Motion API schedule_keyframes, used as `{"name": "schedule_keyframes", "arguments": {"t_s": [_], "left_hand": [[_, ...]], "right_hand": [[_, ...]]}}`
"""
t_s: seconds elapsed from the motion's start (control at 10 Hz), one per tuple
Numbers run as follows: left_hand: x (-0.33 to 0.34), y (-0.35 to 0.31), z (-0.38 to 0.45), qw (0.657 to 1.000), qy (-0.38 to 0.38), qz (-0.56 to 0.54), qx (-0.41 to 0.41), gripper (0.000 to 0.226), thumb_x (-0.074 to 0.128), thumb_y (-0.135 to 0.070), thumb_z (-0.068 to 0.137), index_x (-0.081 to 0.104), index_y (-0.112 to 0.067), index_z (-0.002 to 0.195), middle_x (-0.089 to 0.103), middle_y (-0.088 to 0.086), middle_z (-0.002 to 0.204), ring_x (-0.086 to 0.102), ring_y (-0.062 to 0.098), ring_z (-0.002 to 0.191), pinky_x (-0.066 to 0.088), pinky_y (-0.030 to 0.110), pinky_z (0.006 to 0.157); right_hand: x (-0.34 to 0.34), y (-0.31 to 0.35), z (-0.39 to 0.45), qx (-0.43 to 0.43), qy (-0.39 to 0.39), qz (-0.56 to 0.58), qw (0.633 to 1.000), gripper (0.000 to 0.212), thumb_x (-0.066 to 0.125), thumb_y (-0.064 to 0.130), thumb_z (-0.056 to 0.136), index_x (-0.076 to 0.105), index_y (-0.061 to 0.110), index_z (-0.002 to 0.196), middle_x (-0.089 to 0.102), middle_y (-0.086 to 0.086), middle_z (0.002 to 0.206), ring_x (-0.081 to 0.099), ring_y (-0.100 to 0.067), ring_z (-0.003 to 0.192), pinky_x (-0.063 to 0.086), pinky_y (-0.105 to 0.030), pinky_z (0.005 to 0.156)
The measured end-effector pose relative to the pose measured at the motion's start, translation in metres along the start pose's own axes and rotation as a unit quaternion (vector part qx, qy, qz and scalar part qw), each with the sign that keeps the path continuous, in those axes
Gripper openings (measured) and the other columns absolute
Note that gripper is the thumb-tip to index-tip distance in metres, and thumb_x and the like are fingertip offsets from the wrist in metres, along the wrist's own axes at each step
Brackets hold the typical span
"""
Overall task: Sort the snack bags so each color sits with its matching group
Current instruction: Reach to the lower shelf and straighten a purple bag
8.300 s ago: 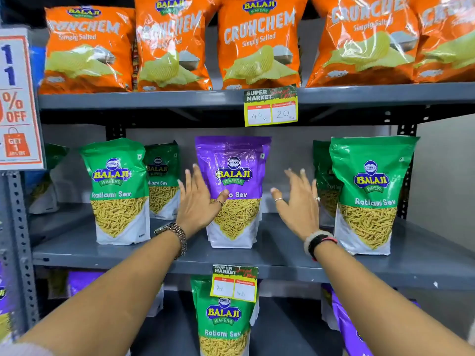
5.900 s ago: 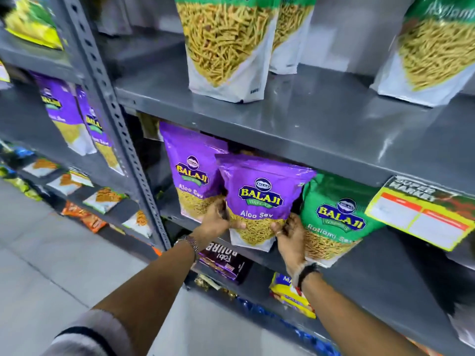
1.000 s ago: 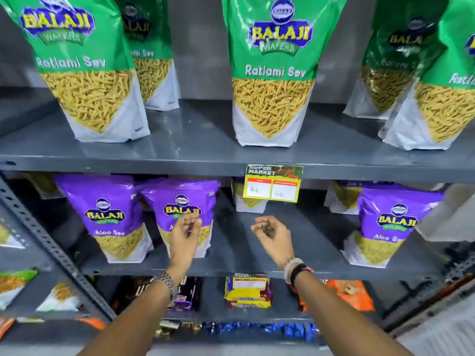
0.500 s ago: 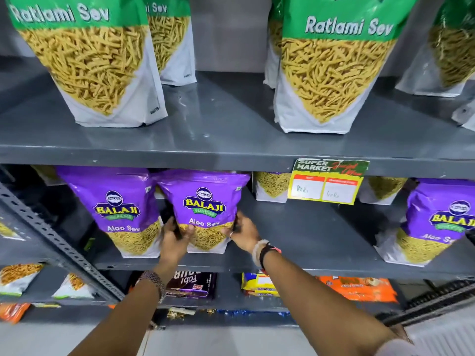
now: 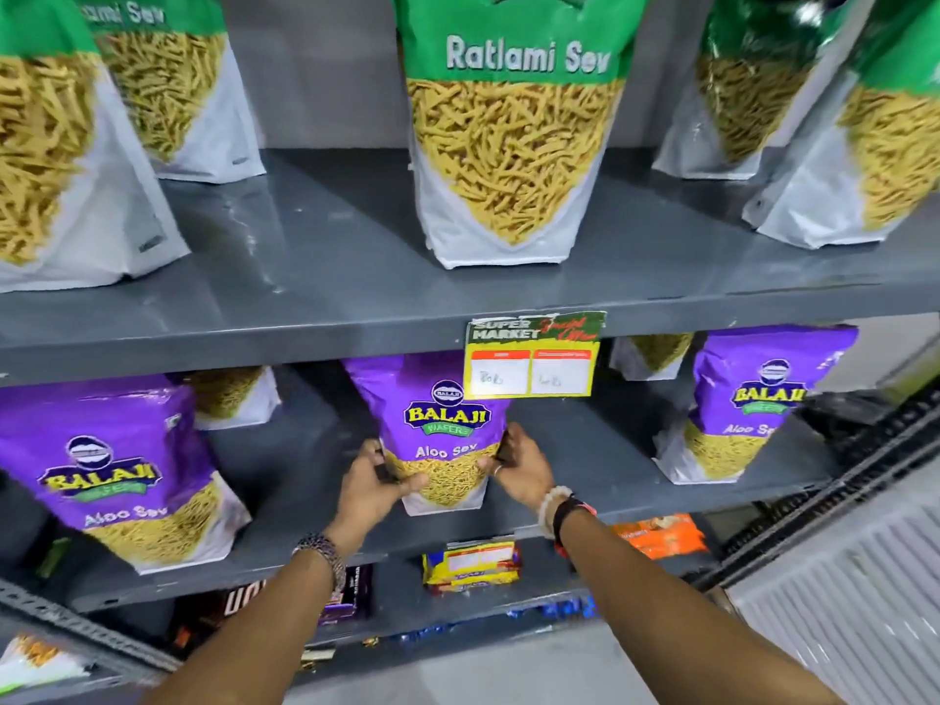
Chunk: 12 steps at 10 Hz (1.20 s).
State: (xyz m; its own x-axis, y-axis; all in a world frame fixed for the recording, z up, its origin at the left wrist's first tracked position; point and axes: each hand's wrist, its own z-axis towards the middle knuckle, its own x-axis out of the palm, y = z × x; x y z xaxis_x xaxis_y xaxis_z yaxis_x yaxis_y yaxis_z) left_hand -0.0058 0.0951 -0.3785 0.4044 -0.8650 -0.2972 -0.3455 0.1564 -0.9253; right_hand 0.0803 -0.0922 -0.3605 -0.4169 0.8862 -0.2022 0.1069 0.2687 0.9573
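Observation:
A purple Aloo Sev bag (image 5: 443, 424) stands in the middle of the lower grey shelf (image 5: 600, 450). My left hand (image 5: 374, 488) grips its lower left side and my right hand (image 5: 521, 468) grips its lower right side. Two more purple bags stand on the same shelf, one at the left (image 5: 114, 470) and one at the right (image 5: 753, 404). Green Ratlami Sev bags fill the shelf above, with one in the centre (image 5: 513, 129), others at the left (image 5: 56, 145) and at the right (image 5: 864, 124).
A price tag (image 5: 533, 356) hangs from the upper shelf's front edge, just over the held bag's top right. Bottoms of other bags (image 5: 234, 399) show at the back of the lower shelf. Small yellow packets (image 5: 470, 564) and orange packets (image 5: 661, 536) lie on the shelf below.
Both hands closed on the purple bag that stood beside the left purple bag and slid it rightward to the shelf's middle, under the price tag. The view has tilted closer.

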Motion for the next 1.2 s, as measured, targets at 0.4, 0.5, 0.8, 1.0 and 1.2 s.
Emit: {"name": "schedule_keyframes", "arguments": {"t_s": [0.4, 0.5, 0.8, 1.0, 1.2], "left_hand": [[0.055, -0.028, -0.023, 1.0, -0.011, -0.015, 0.007, 0.049, 0.083, -0.01, 0.061, 0.048, -0.018, 0.094, 0.06, -0.002, 0.086, 0.056, 0.01, 0.08, 0.043, 0.025, 0.07], [0.056, -0.03, -0.025, 1.0, -0.02, -0.012, 0.001, 0.047, 0.083, -0.013, 0.061, 0.047, -0.025, 0.089, 0.059, -0.005, 0.086, 0.055, 0.014, 0.083, 0.041, 0.027, 0.076], [0.058, -0.043, -0.037, 0.999, -0.029, -0.019, -0.004, 0.049, 0.079, -0.011, 0.067, 0.046, -0.016, 0.103, 0.059, -0.001, 0.092, 0.054, 0.012, 0.086, 0.038, 0.011, 0.062], [0.061, -0.048, -0.046, 1.0, -0.029, -0.003, -0.002, 0.056, 0.077, -0.012, 0.071, 0.047, -0.008, 0.117, 0.057, 0.001, 0.102, 0.053, 0.015, 0.095, 0.042, 0.026, 0.083], [0.062, -0.05, -0.064, 0.994, -0.073, -0.046, 0.06, 0.044, 0.072, -0.012, 0.075, 0.047, -0.015, 0.111, 0.058, 0.001, 0.109, 0.06, 0.018, 0.095, 0.05, 0.03, 0.084]], "right_hand": [[-0.053, -0.017, 0.001, 0.004, -0.02, -0.029, 0.999, 0.04, 0.063, -0.005, 0.076, 0.046, 0.019, 0.103, 0.062, -0.007, 0.11, 0.06, -0.026, 0.108, 0.047, -0.05, 0.099], [-0.052, -0.014, 0.002, -0.001, -0.008, -0.017, 1.0, 0.039, 0.062, -0.007, 0.077, 0.045, 0.018, 0.101, 0.06, -0.004, 0.107, 0.058, -0.022, 0.105, 0.047, -0.049, 0.1], [-0.056, -0.013, 0.004, -0.005, 0.01, -0.024, 1.0, 0.035, 0.063, -0.002, 0.078, 0.046, 0.024, 0.093, 0.061, -0.004, 0.105, 0.058, -0.021, 0.104, 0.048, -0.048, 0.098], [-0.057, -0.008, -0.001, -0.007, 0.01, -0.039, 0.999, 0.033, 0.059, -0.002, 0.081, 0.046, 0.026, 0.092, 0.061, -0.004, 0.106, 0.058, -0.023, 0.105, 0.047, -0.047, 0.1], [-0.067, 0.0, -0.006, -0.045, -0.029, -0.06, 0.997, 0.031, 0.051, -0.008, 0.082, 0.048, 0.006, 0.11, 0.061, -0.007, 0.105, 0.06, -0.026, 0.105, 0.047, -0.033, 0.092]]}}
